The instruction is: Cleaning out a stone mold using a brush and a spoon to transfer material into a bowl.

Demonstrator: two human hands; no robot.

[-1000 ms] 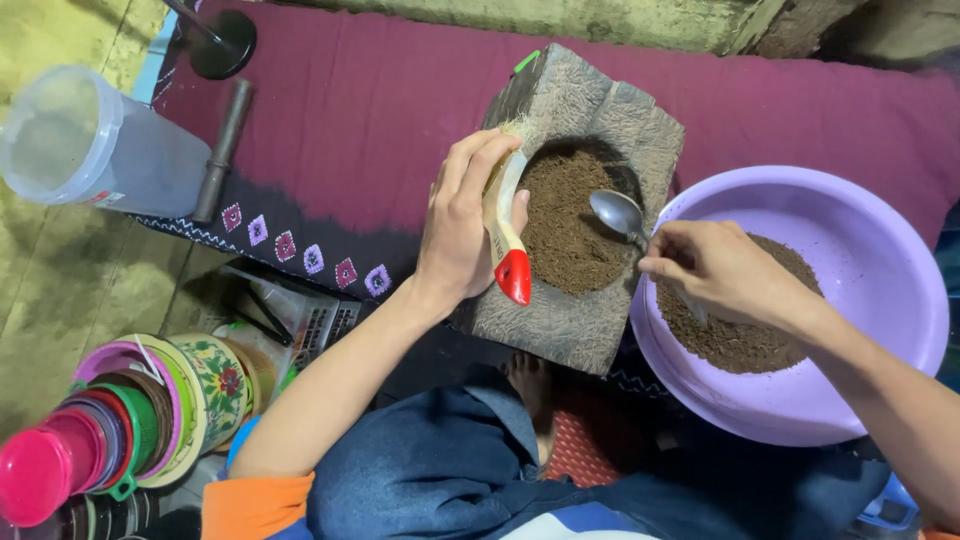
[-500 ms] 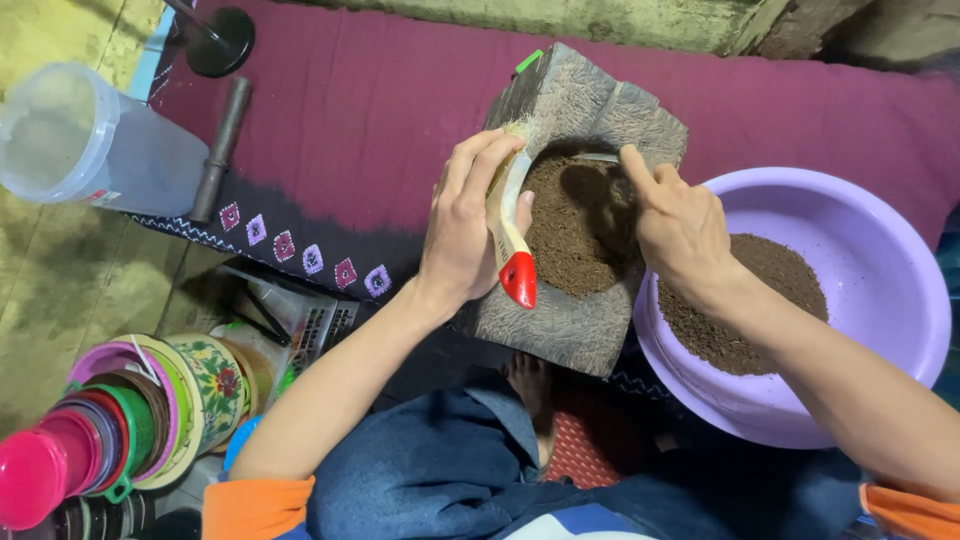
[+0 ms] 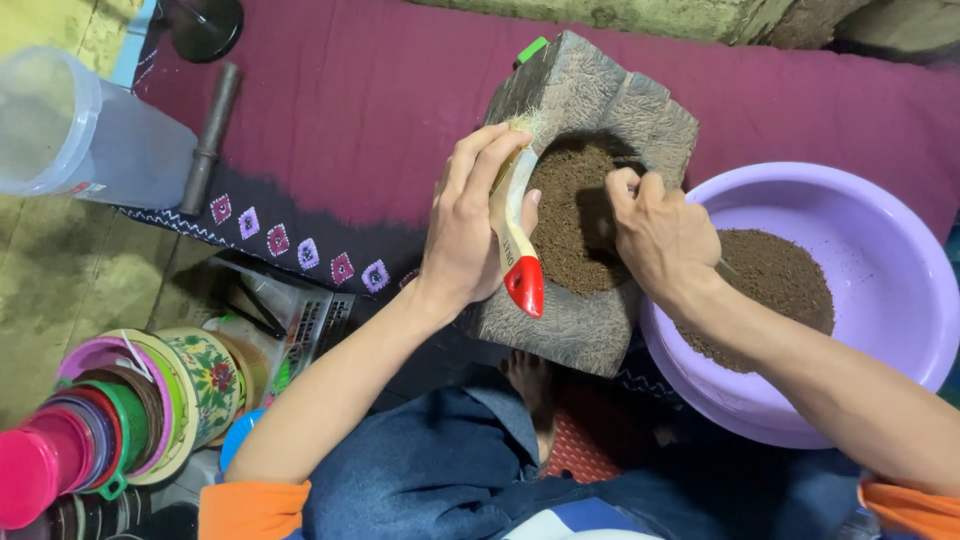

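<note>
A grey stone mortar (image 3: 572,325) holds brown ground powder (image 3: 565,225). My left hand (image 3: 468,225) rests on the mortar's left rim and grips a brush with a wooden handle and red tip (image 3: 518,262). Over the powder, my right hand (image 3: 660,235) is closed on a metal spoon whose bowl is hidden; only a bit of handle (image 3: 727,267) shows behind the wrist. A purple plastic basin (image 3: 905,250) to the right holds more brown powder (image 3: 785,270).
A maroon cloth (image 3: 360,110) lies under the mortar. A clear plastic jar (image 3: 75,135) and a dark metal rod (image 3: 207,135) lie at left. Stacked colourful lids and tins (image 3: 130,410) sit bottom left. A bare foot (image 3: 530,385) is below the mortar.
My right hand moved from the basin over to the mortar with the spoon and now dips into the powder. The left hand with the brush stayed in place.
</note>
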